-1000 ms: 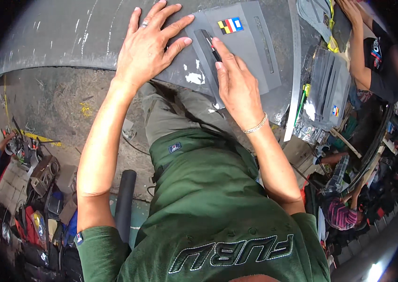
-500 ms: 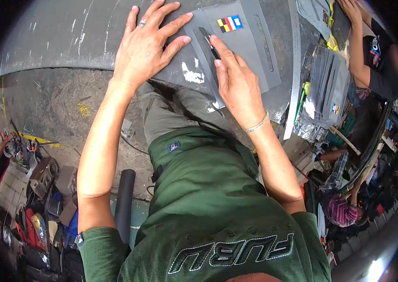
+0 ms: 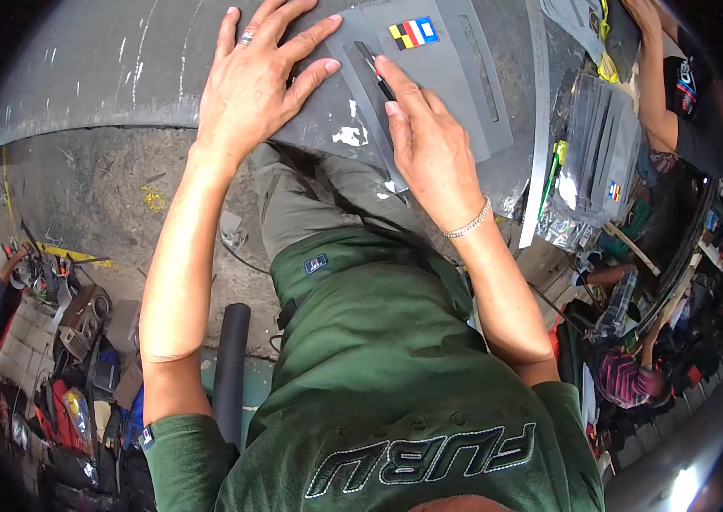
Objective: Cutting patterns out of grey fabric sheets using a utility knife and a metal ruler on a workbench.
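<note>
A grey sheet panel (image 3: pixel 455 102) lies on the dark tabletop, with a small multicoloured flag patch (image 3: pixel 413 33) near its top. Two long dark slots run along the panel, one at each side. My left hand (image 3: pixel 259 81), a ring on one finger, lies flat with fingers spread; its index finger and thumb reach the panel's left edge. Pinched in my right hand (image 3: pixel 434 141) is a slim black pen-like tool (image 3: pixel 384 85) with a silvery tip. That tip is at the left slot; its exact kind is too small to tell.
A long metal ruler (image 3: pixel 539 128) lies right of the panel. Beyond it are a stack of grey panels (image 3: pixel 596 141), a green-yellow pen-like item (image 3: pixel 554 166) and a grey piece with yellow trim (image 3: pixel 573 26). Another person's arm (image 3: pixel 653 81) rests at the upper right.
The view has shifted slightly. Both hands keep nearly the same pose, and the tool's tip stays by the left slot.
</note>
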Tool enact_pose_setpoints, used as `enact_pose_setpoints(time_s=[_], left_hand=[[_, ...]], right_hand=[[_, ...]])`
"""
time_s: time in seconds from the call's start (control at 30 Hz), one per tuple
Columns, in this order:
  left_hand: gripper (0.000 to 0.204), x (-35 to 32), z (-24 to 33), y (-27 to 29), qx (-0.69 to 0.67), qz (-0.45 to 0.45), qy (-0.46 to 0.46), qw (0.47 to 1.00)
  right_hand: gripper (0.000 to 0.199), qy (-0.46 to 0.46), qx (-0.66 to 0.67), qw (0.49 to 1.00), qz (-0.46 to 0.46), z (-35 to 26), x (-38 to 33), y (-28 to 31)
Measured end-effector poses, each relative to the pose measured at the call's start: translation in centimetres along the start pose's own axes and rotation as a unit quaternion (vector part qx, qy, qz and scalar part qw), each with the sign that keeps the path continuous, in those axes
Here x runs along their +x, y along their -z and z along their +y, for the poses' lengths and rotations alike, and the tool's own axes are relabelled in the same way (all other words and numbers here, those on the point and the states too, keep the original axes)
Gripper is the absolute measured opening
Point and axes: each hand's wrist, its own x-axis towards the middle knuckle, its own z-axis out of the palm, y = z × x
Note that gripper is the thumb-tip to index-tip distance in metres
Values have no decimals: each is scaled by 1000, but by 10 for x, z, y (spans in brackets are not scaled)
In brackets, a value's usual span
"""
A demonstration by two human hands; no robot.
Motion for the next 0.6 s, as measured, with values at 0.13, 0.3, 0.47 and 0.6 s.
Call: enact_pose_setpoints(time_s=[0.13, 0.3, 0.47, 0.6], left_hand=[[50, -1, -2, -3, -1, 17, -13, 1000], [49, 1, 2, 0, 2, 4, -1, 1000], [49, -1, -3, -5, 6, 21, -14, 1000], [50, 3, -3, -2, 17, 25, -18, 999]], right_hand=[[47, -17, 1, 1000, -8, -1, -1, 1], [47, -16, -11, 1000, -5, -2, -1, -1], [47, -29, -44, 998, -43, -13, 2, 4], [47, -24, -43, 998, -45, -9, 0, 1]])
